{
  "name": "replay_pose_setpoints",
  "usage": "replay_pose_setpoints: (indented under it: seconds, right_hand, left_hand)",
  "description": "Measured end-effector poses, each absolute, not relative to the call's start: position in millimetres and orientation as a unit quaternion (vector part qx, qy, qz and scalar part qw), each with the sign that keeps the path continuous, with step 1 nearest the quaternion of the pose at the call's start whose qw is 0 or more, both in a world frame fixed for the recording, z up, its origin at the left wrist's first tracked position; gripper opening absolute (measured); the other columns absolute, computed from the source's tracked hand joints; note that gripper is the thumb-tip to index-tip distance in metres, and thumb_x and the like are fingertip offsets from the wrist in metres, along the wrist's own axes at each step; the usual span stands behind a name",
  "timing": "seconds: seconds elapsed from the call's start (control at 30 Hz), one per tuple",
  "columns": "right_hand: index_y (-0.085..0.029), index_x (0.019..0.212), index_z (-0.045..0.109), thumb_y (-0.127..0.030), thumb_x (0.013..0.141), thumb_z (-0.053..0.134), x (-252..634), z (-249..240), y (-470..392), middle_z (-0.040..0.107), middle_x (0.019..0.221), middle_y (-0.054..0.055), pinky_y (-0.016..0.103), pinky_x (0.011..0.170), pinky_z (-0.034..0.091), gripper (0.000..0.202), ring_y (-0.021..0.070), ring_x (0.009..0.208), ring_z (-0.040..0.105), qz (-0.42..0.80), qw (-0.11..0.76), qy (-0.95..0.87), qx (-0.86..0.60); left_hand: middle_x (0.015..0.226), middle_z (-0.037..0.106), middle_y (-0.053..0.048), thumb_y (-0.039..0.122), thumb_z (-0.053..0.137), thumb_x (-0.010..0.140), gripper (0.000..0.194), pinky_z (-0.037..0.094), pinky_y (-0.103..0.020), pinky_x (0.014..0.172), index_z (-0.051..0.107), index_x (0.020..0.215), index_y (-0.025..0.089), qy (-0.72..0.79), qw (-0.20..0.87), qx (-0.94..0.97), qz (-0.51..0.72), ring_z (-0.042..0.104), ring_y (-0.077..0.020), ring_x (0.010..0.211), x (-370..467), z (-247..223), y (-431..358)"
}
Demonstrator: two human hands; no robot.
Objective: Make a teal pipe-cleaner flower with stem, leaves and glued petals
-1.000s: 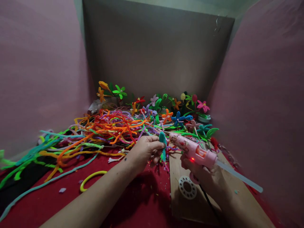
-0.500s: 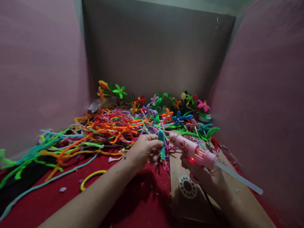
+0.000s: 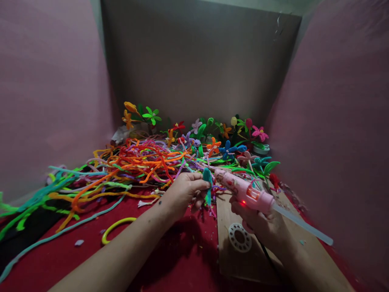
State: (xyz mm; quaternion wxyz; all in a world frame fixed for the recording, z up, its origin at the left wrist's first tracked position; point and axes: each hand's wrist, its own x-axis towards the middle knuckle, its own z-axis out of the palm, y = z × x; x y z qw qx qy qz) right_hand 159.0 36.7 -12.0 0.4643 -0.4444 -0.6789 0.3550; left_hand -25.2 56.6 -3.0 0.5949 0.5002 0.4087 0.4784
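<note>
Our left hand [image 3: 188, 188] is closed in a pinch, thumb and fingers gripping a fuzzy turquoise pipe-cleaner petal [image 3: 207, 175] upright over red cloth [image 3: 173, 255]. Our right hand [image 3: 264, 225] is wrapped around the handle of a pink hot-glue gun [image 3: 237, 187], its nozzle pointing at the petal and close beside it; we cannot tell whether they touch. A red light [image 3: 244, 202] glows on the gun, and a translucent glue stick [image 3: 304, 225] sticks out behind.

We judge the petal to be very light, soft and bendable, easily crushed, and best pinched low, away from the nozzle. The gun looks like light, rigid plastic, best held by its handle, since the tip may be hot. Its barrel carries a printed decoration, but we can read no brand, label or writing.

Beneath the gun, a white perforated ring [image 3: 246, 244] lies on a wooden board [image 3: 224, 259]. Colourful pipe cleaners [image 3: 158, 158] are heaped beyond our hands.
</note>
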Motion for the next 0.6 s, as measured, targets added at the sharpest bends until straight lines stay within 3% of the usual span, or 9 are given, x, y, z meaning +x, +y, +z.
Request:
replay_pose_setpoints:
  seconds: [0.2, 0.4, 0.6]
  right_hand:
    - [-0.020, 0.079, 0.066, -0.036, 0.073, 0.057, 158.5, -9.8, 37.8, 0.049, 0.048, -0.002, 0.021, 0.033, 0.026, 0.019, 0.0082, 0.037, 0.033, 0.369, 0.453, -0.676, -0.449]
    - [-0.019, 0.090, 0.064, -0.037, 0.073, 0.057, 157.9, -11.2, 35.9, 0.041, 0.045, -0.005, 0.020, 0.034, 0.023, 0.026, 0.0077, 0.038, 0.029, 0.376, 0.449, -0.661, -0.469]
    - [-0.019, 0.071, 0.062, -0.035, 0.071, 0.059, 158.6, -12.1, 35.4, 0.035, 0.044, -0.006, 0.021, 0.034, 0.023, 0.017, 0.0077, 0.038, 0.030, 0.361, 0.456, -0.663, -0.471]
  left_hand:
    - [0.043, 0.043, 0.006, 0.020, 0.056, 0.069, 0.015, 0.026, -0.017, 0.028, 0.046, 0.058, 0.017, 0.421, 0.599, 0.483, 0.479, 0.037, -0.0050, 0.029, -25.4, 0.6, 55.4]
    - [0.043, 0.042, 0.006, 0.021, 0.058, 0.068, 0.021, 0.027, -0.017, 0.028, 0.041, 0.055, 0.018, 0.425, 0.606, 0.466, 0.485, 0.038, -0.0052, 0.029, -26.9, 0.4, 56.9]
    - [0.043, 0.040, 0.007, 0.019, 0.056, 0.069, 0.017, 0.027, -0.016, 0.028, 0.043, 0.057, 0.017, 0.428, 0.606, 0.467, 0.482, 0.036, -0.0044, 0.029, -26.3, 0.9, 56.4]
